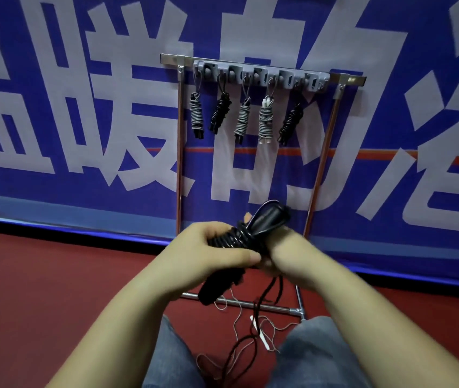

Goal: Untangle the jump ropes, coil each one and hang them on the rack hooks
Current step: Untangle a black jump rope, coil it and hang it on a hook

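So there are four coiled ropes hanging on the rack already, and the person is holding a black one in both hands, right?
Not quite: the head view shows five coiled ropes hanging on the rack, not four. Three are grey or white and two are black. The rest holds: the left hand and right hand both grip a black rope.

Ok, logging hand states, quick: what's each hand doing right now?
Left hand: grips the black rope coil.
Right hand: on the same coil; fingers hidden, grip cannot be told.
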Action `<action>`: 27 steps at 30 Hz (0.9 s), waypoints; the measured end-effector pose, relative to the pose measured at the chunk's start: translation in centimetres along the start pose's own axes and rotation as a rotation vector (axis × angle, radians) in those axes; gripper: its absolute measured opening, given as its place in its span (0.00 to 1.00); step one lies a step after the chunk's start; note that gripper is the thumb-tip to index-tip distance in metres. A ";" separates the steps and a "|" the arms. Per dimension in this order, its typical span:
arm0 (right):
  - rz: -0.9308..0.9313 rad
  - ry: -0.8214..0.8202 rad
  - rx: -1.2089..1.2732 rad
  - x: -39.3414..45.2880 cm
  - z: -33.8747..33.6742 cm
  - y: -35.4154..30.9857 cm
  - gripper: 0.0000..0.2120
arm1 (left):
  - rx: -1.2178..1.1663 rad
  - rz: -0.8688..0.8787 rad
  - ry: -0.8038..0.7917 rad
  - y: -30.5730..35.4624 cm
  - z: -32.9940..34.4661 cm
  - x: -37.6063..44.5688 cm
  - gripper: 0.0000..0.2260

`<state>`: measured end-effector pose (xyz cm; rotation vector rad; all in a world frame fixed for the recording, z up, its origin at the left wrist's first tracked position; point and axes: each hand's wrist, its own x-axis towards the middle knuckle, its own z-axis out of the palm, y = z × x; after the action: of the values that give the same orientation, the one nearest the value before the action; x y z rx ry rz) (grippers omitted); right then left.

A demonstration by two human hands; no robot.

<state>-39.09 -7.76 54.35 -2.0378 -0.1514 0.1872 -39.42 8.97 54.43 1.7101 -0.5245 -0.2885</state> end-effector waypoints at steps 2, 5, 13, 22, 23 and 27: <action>-0.031 0.126 -0.113 -0.2 0.9 1.0 0.17 | 0.115 -0.062 0.125 -0.5 0.2 0.5 0.13; -0.063 0.117 -0.239 -1.1 1.4 2.1 0.20 | 0.206 -0.118 0.276 -1.4 0.4 0.8 0.10; -0.198 0.192 -0.629 -3.8 -1.2 0.2 0.12 | 0.400 -0.136 0.320 -2.1 0.6 1.3 0.09; -0.277 0.040 -0.689 -2.3 -3.0 -3.9 0.09 | 0.636 -0.097 -0.014 -0.7 0.8 0.8 0.11; -0.260 0.003 -0.661 -1.7 -3.4 -4.1 0.11 | 0.630 -0.080 -0.048 -0.5 0.7 0.7 0.11; -0.157 -0.254 -0.456 -0.2 -4.9 -4.0 0.14 | 0.412 -0.016 -0.150 0.2 0.6 -0.2 0.09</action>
<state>-38.41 -10.29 60.15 -2.4344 -0.5542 0.3369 -39.94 8.55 54.47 2.1023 -0.7181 -0.3385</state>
